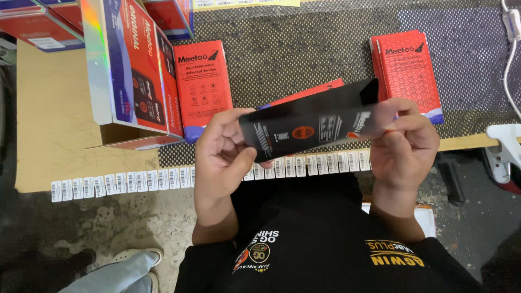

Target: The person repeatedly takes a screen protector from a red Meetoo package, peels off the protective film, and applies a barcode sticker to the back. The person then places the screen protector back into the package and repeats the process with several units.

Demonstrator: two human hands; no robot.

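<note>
Two hands are seen holding one long black carton (309, 120) above the front edge of a workbench (54, 108). At the far left, red and blue boxes (38, 21) are stacked at the back corner of the bench. Next to them, a large open carton (133, 65) with red, blue and holographic sides is stood on the brown surface. Just right of it, a flat red packet (203, 84) is laid on a dark mesh mat (304, 49). A strip of white barcode labels (135, 180) is stuck along the bench's front edge. The left hand (222, 149) is closed on the carton's left end, thumb over the front face and fingers curled behind. The carton is held slightly tilted, its right end higher, and a red and blue packet (309, 91) is partly hidden behind it. The right hand (404, 144) is closed on the carton's right end, fingers wrapped over the edge. Behind that hand, a stack of red packets (407, 65) is laid on the mat. At the far right, a white cable (510, 65) is run down the mat's edge.
</note>
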